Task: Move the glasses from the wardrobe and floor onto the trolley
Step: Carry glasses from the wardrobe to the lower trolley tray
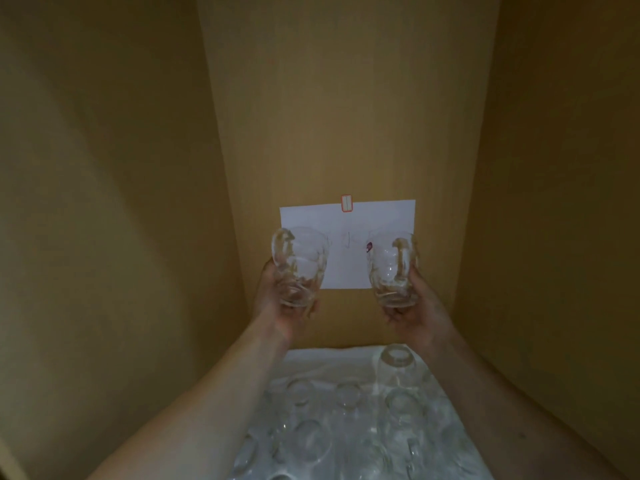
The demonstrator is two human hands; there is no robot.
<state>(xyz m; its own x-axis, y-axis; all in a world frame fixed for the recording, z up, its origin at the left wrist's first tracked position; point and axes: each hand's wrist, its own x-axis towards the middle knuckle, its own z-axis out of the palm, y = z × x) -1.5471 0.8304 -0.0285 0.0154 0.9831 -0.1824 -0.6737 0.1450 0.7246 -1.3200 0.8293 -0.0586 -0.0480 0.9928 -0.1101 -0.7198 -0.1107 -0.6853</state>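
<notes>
I am looking into a dim wooden wardrobe (104,202). My left hand (277,306) grips a clear handled glass (299,265) from below, lifted above the shelf. My right hand (420,306) grips a second clear handled glass (393,268) the same way, at the same height. Both glasses are held in front of a white paper sheet (348,265) stuck to the back wall. Below my arms, several more clear glasses (394,368) stand upside down on a white cloth (311,358) on the wardrobe shelf. The trolley is out of sight.
The wardrobe's side walls (554,237) close in on the left and right, and the back panel (346,116) rises behind the paper. A small red-edged label (346,203) pins the paper's top edge. The glasses on the shelf stand close together.
</notes>
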